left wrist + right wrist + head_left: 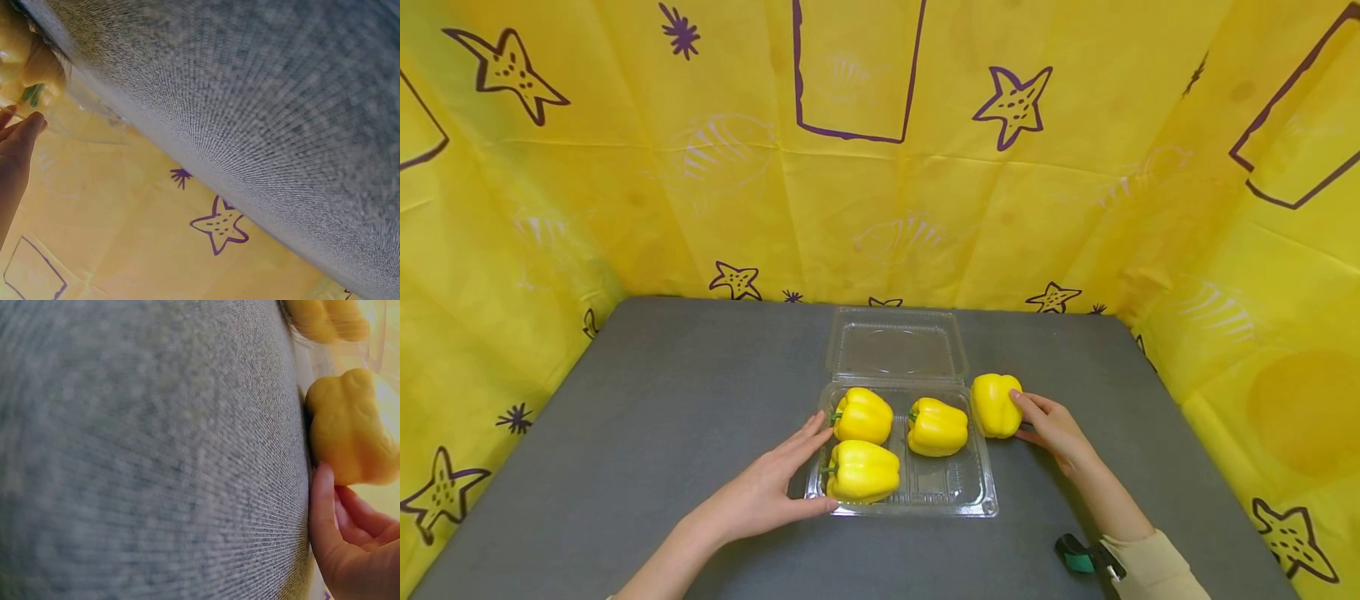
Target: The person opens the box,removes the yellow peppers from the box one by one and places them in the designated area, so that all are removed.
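Note:
A clear plastic clamshell container (pixel 951 506) lies on the table with its lid (pixel 891 346) folded back. Two yellow bell peppers, one behind (pixel 865 417) and one in front (pixel 865 472), sit in its left half, stems toward the left. A third yellow bell pepper (pixel 938 427) is in the right half. Spread along the container's left edge, my left hand (pixel 767 483) touches the rim with fingers and thumb. Just outside the right edge, my right hand (pixel 1052 429) holds a fourth pepper (pixel 996 406) by its right side; this pepper (pixel 353 428) appears to rest on the table.
The grey table (pixel 700 383) extends to both sides of the container. A black and green object (pixel 1078 557) shows beside the right sleeve (pixel 1153 567). Yellow cloth (pixel 880 192) with starfish and fish drawings surrounds the table at the back and sides.

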{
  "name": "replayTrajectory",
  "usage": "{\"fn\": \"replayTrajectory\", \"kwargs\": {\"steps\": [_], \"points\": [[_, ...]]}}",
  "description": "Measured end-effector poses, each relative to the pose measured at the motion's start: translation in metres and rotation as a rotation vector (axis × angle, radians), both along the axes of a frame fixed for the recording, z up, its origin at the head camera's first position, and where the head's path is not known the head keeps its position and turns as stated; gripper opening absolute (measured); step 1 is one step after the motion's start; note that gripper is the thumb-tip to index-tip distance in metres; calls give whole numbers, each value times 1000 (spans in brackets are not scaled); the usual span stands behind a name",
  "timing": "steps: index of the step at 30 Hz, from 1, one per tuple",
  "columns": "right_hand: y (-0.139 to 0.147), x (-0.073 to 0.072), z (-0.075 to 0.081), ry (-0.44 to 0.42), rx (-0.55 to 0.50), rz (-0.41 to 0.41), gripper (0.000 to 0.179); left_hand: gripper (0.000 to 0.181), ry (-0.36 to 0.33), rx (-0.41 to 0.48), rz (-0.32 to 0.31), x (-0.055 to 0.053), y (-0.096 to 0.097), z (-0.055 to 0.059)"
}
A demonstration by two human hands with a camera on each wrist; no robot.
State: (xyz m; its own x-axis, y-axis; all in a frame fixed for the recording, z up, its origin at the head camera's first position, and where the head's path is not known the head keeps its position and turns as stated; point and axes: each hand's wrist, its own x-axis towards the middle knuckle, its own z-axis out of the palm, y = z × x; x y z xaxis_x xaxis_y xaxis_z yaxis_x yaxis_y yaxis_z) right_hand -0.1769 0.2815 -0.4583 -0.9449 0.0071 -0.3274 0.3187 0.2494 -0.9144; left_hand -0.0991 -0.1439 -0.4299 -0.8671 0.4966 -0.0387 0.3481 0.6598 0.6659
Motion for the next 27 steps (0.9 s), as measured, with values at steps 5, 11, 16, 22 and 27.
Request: {"fn": "replayTrajectory", "kwargs": {"steps": [5, 11, 16, 22, 27], "points": [[0, -2, 0, -2, 12, 8, 69, 95, 4, -2, -2, 0, 0, 0], [1, -3, -1, -1, 10, 18, 67, 95, 2, -1, -1, 0, 0, 0], [2, -3, 0, 5, 3, 18, 66, 95, -6, -1, 1, 0, 1, 1], [1, -2, 1, 17, 16, 25, 69, 94, 4, -1, -3, 0, 0, 0], [0, 1, 3, 26, 27, 15, 69, 93, 28, 8, -11, 1, 0, 0]]}}
